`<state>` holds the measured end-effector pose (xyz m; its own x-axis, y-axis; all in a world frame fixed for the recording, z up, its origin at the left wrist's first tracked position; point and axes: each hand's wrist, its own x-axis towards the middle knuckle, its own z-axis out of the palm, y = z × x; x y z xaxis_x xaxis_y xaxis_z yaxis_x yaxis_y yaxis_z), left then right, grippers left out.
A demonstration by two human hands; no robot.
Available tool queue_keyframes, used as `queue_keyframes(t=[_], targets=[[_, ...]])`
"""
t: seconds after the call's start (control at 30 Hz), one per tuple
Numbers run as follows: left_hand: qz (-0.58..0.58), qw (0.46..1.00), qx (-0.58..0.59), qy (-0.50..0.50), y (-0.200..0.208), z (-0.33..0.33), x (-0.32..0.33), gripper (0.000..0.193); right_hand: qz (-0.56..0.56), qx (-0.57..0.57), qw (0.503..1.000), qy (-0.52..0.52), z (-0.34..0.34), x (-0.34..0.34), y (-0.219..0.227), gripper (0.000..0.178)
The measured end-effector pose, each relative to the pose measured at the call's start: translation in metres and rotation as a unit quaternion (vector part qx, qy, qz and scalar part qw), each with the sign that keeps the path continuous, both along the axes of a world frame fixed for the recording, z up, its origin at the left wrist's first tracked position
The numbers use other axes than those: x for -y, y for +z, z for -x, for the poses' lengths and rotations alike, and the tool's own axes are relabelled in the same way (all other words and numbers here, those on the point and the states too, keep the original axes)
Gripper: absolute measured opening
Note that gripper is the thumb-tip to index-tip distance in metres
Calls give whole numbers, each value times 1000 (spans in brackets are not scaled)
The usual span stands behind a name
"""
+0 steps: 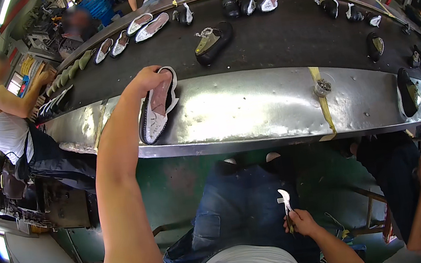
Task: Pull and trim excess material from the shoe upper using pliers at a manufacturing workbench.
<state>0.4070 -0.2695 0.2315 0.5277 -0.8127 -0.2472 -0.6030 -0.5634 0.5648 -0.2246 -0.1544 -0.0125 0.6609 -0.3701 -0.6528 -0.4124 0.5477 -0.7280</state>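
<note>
My left hand [152, 79] is closed on the heel end of a white and black shoe upper [149, 130], which rests with its toe toward me on the metal ledge [250, 110]. A pinkish-white lining shows inside it. Low over my lap, my right hand [302, 221] grips a pair of lasting pincers [284, 200], their bright metal head pointing up and away from me. Beyond the ledge, a black shoe with an olive underside [213, 43] lies alone on the dark belt [273, 43].
Several white and black shoes [151, 27] line the belt's far side. A clear cup of small metal bits [322, 87] stands on the ledge by a yellow strip [315, 72]. Another black shoe [406, 92] lies at the ledge's right. Co-workers sit left [6, 116], right and across.
</note>
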Motion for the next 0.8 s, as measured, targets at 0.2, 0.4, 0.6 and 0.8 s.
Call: queue_keyframes(t=[0.2,0.4,0.6,0.8], targets=[[240,901,-357,-61,-7,117,-110,64,27,-31,999,-31,24,-39,-16,36],[292,835,-465,-13,-127,308,-247,73,127,-5,992,8,35,-66,20,26],[219,805,-551,-17,-202,363,-296,66,242,-47,953,178,2,-82,115,30],[233,830,-505,-44,-204,359,-303,53,185,54,971,145,-25,-96,106,35]])
